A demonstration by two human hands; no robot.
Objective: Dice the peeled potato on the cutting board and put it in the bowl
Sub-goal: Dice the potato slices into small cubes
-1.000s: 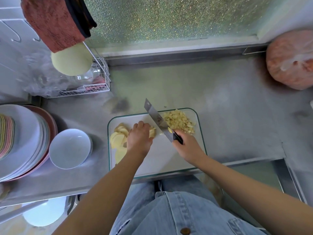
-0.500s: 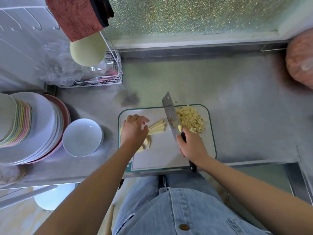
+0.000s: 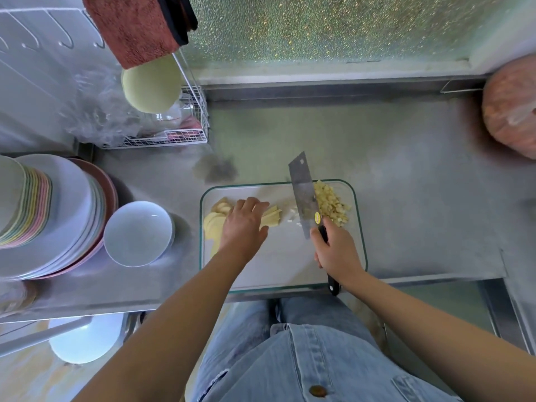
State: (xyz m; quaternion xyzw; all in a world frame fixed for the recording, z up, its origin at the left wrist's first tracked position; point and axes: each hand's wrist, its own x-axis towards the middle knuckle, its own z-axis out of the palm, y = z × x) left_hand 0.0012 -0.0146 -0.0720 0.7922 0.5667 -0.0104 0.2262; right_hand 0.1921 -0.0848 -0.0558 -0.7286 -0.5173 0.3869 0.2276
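Note:
A clear glass cutting board [image 3: 275, 274] lies on the steel counter. Potato slices [image 3: 213, 223] sit at its left end, potato strips [image 3: 271, 217] near the middle, and a heap of diced potato [image 3: 332, 203] at its far right. My left hand [image 3: 242, 224] presses down on the strips with its fingers laid over them. My right hand [image 3: 336, 250] grips the black handle of a cleaver [image 3: 303, 192], whose blade stands between the strips and the dice. A white bowl [image 3: 137, 233], with nothing in it, stands left of the board.
A stack of plates [image 3: 49, 216] fills the left side by the bowl. A wire rack [image 3: 179, 134] with plastic bags stands at the back left, under a hanging red cloth [image 3: 136, 27]. A wrapped orange bundle [image 3: 513, 108] sits at the far right. Counter edge runs just below the board.
My left hand has slid from the slices onto the strips and flattened over them. The cleaver has turned more upright and sits beside the diced heap.

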